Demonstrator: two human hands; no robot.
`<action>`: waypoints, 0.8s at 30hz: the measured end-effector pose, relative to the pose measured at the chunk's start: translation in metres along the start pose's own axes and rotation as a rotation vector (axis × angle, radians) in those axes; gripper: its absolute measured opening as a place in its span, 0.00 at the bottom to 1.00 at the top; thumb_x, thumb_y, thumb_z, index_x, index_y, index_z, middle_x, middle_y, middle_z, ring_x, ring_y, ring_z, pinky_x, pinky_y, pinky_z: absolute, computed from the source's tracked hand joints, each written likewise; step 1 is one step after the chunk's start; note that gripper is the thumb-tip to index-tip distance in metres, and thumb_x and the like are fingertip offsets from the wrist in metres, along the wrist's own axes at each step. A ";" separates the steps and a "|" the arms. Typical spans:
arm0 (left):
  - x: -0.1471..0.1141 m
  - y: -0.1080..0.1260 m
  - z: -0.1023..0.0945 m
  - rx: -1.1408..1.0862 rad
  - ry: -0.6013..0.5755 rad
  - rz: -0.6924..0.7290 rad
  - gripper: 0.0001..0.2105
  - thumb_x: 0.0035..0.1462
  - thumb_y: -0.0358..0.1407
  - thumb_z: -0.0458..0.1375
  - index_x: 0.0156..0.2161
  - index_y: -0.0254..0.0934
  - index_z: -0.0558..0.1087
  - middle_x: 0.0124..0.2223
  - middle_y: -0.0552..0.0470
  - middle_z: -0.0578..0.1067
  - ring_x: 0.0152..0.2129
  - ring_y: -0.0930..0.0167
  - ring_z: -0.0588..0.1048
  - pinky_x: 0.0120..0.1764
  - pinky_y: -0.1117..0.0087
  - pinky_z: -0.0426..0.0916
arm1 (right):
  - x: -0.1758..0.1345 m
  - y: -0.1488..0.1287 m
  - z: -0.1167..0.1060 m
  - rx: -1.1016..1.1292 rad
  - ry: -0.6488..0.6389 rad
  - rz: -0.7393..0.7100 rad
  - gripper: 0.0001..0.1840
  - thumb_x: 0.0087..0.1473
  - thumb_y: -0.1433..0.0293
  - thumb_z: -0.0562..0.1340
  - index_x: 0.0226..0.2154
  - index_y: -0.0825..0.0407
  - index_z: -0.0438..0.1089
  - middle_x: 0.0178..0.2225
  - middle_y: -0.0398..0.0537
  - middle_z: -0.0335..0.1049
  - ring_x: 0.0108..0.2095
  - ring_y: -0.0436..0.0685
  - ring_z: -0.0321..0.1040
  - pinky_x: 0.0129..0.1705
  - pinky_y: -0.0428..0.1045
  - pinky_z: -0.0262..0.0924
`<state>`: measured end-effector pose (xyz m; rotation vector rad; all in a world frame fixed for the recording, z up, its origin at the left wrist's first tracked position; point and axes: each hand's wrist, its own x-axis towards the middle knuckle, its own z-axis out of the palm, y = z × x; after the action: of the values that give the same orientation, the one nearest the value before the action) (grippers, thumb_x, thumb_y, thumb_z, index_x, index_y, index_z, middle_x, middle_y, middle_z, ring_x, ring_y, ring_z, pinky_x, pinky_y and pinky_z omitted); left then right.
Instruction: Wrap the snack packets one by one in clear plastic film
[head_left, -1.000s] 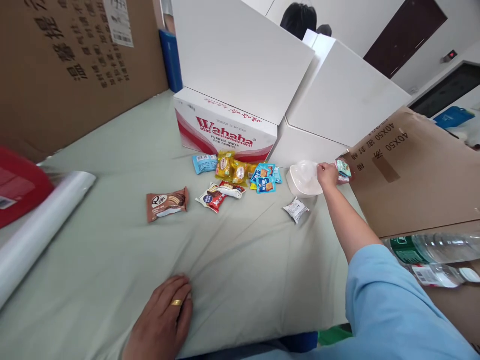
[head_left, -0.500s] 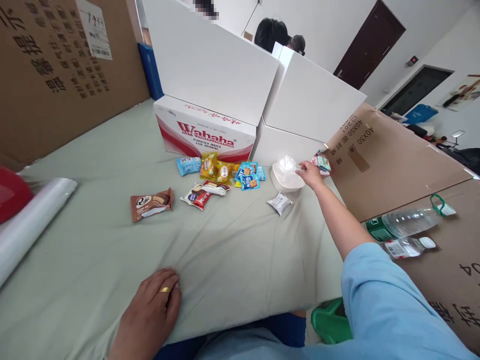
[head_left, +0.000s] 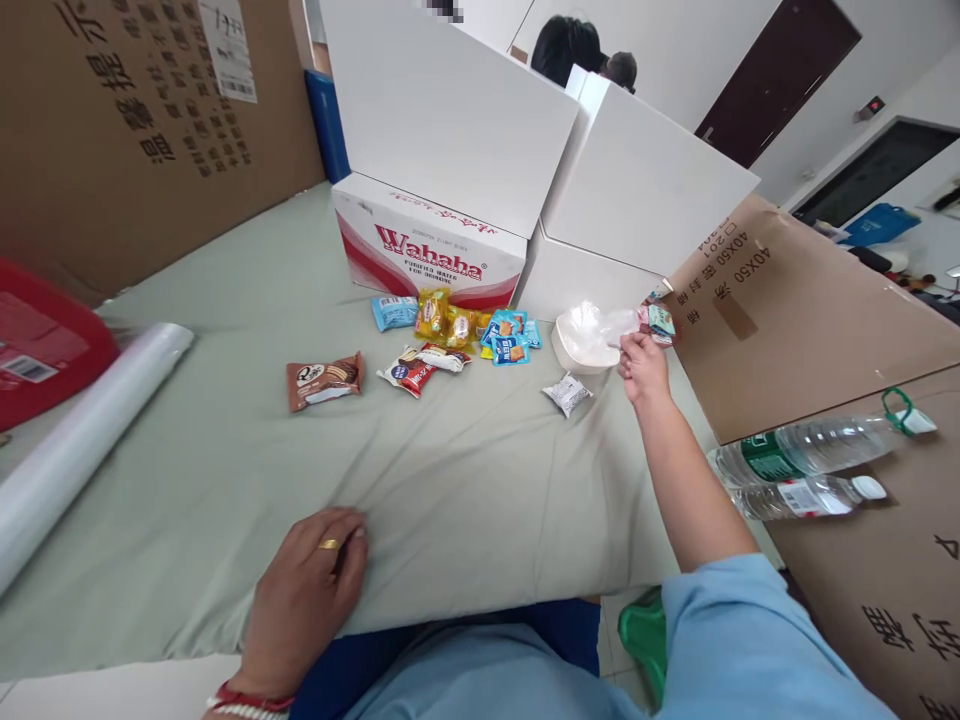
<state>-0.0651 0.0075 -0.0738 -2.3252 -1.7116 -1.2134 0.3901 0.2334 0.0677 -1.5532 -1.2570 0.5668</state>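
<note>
Head camera, and I had the right hand (head_left: 643, 368) at three o'clock, fingers pinched closed on clear plastic (head_left: 618, 325) stretching from the white bowl (head_left: 574, 362); at seven, the left hand (head_left: 309, 578) rested on the counter (head_left: 457, 490), fingers loosely curled, empty.

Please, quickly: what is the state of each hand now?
Left hand: loosely open, resting on the tablecloth, nothing visible in it.
Right hand: closed, pinching clear plastic film beside the white bowl.
</note>
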 end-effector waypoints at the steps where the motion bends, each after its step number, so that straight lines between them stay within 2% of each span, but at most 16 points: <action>1: -0.001 0.001 -0.001 -0.034 0.027 -0.033 0.05 0.68 0.34 0.56 0.44 0.39 0.74 0.42 0.46 0.80 0.41 0.61 0.79 0.50 0.59 0.74 | -0.022 -0.004 0.001 0.086 -0.033 0.049 0.19 0.51 0.52 0.66 0.33 0.46 0.62 0.29 0.43 0.72 0.21 0.49 0.48 0.22 0.44 0.47; 4: -0.001 0.016 -0.005 -0.180 0.051 -0.198 0.06 0.68 0.38 0.57 0.43 0.40 0.75 0.40 0.49 0.80 0.38 0.64 0.80 0.47 0.62 0.74 | -0.106 -0.010 0.018 0.476 -0.221 0.326 0.22 0.42 0.57 0.74 0.35 0.47 0.66 0.25 0.40 0.71 0.18 0.45 0.41 0.18 0.42 0.38; 7: 0.007 0.054 -0.003 -0.476 -0.084 -0.424 0.11 0.68 0.44 0.57 0.44 0.40 0.76 0.41 0.49 0.79 0.35 0.67 0.79 0.41 0.65 0.75 | -0.195 -0.010 0.047 0.620 -0.369 0.543 0.21 0.41 0.60 0.76 0.34 0.48 0.69 0.22 0.38 0.70 0.17 0.43 0.40 0.17 0.40 0.35; 9: 0.016 0.080 0.006 -0.811 -0.201 -0.557 0.18 0.64 0.49 0.61 0.52 0.39 0.73 0.50 0.44 0.78 0.41 0.65 0.80 0.36 0.67 0.76 | -0.243 -0.010 0.065 0.646 -0.428 0.639 0.21 0.42 0.59 0.76 0.34 0.49 0.69 0.22 0.38 0.70 0.17 0.42 0.40 0.17 0.40 0.34; 11: 0.024 0.099 0.020 -1.094 -0.311 -0.682 0.33 0.55 0.50 0.68 0.62 0.41 0.67 0.61 0.38 0.72 0.44 0.64 0.79 0.32 0.69 0.75 | -0.275 -0.009 0.076 0.654 -0.485 0.708 0.22 0.43 0.58 0.76 0.36 0.49 0.70 0.22 0.38 0.70 0.16 0.41 0.40 0.17 0.39 0.33; 12: 0.026 0.104 0.026 -1.176 -0.354 -0.737 0.34 0.53 0.50 0.69 0.61 0.40 0.68 0.61 0.38 0.73 0.41 0.66 0.79 0.31 0.70 0.74 | -0.285 -0.008 0.079 0.657 -0.515 0.735 0.22 0.44 0.57 0.76 0.37 0.48 0.71 0.23 0.39 0.71 0.16 0.41 0.40 0.17 0.39 0.33; 14: 0.029 0.108 0.036 -1.254 -0.410 -0.822 0.28 0.53 0.51 0.68 0.53 0.35 0.73 0.46 0.43 0.79 0.32 0.70 0.76 0.29 0.71 0.70 | -0.295 -0.005 0.080 0.670 -0.565 0.775 0.23 0.45 0.57 0.77 0.38 0.49 0.72 0.23 0.39 0.71 0.16 0.41 0.40 0.16 0.40 0.33; 16: 0.029 0.106 0.039 -1.259 -0.409 -0.871 0.22 0.54 0.53 0.67 0.42 0.34 0.76 0.30 0.52 0.76 0.25 0.72 0.71 0.29 0.71 0.67 | -0.296 -0.002 0.076 0.671 -0.586 0.790 0.23 0.44 0.56 0.78 0.37 0.49 0.72 0.23 0.39 0.70 0.16 0.42 0.39 0.16 0.40 0.33; 17: 0.029 0.104 0.039 -1.245 -0.395 -0.882 0.21 0.54 0.53 0.66 0.39 0.35 0.75 0.26 0.54 0.73 0.23 0.73 0.70 0.29 0.71 0.66 | -0.295 -0.002 0.073 0.666 -0.571 0.781 0.24 0.43 0.55 0.78 0.36 0.49 0.71 0.23 0.39 0.69 0.17 0.42 0.39 0.16 0.40 0.33; 19: 0.027 0.102 0.036 -1.186 -0.351 -0.885 0.20 0.55 0.54 0.65 0.37 0.37 0.74 0.25 0.56 0.72 0.23 0.72 0.69 0.30 0.71 0.64 | -0.292 -0.002 0.068 0.647 -0.498 0.720 0.25 0.46 0.50 0.77 0.35 0.48 0.70 0.24 0.39 0.67 0.18 0.44 0.42 0.16 0.41 0.35; 20: 0.026 0.102 0.034 -1.146 -0.332 -0.879 0.19 0.56 0.54 0.64 0.37 0.38 0.74 0.25 0.56 0.72 0.23 0.72 0.69 0.30 0.70 0.64 | -0.290 -0.004 0.066 0.635 -0.455 0.668 0.25 0.48 0.46 0.75 0.36 0.47 0.71 0.27 0.41 0.68 0.19 0.45 0.47 0.16 0.41 0.40; 22: 0.024 0.103 0.032 -1.078 -0.310 -0.866 0.19 0.55 0.54 0.65 0.36 0.38 0.74 0.26 0.57 0.72 0.24 0.72 0.69 0.31 0.70 0.64 | -0.289 -0.008 0.065 0.587 -0.392 0.538 0.26 0.52 0.43 0.71 0.43 0.44 0.73 0.36 0.45 0.72 0.27 0.51 0.62 0.20 0.44 0.55; 24: 0.023 0.104 0.030 -1.060 -0.307 -0.857 0.20 0.55 0.55 0.65 0.35 0.38 0.74 0.26 0.57 0.71 0.24 0.72 0.68 0.30 0.70 0.63 | -0.289 -0.011 0.067 0.472 -0.391 0.423 0.29 0.50 0.47 0.75 0.49 0.41 0.74 0.43 0.47 0.73 0.37 0.56 0.69 0.29 0.48 0.66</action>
<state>0.0389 -0.0027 -0.0381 -2.2317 -2.8468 -2.5057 0.2302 -0.0029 -0.0128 -1.3360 -0.9669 1.3879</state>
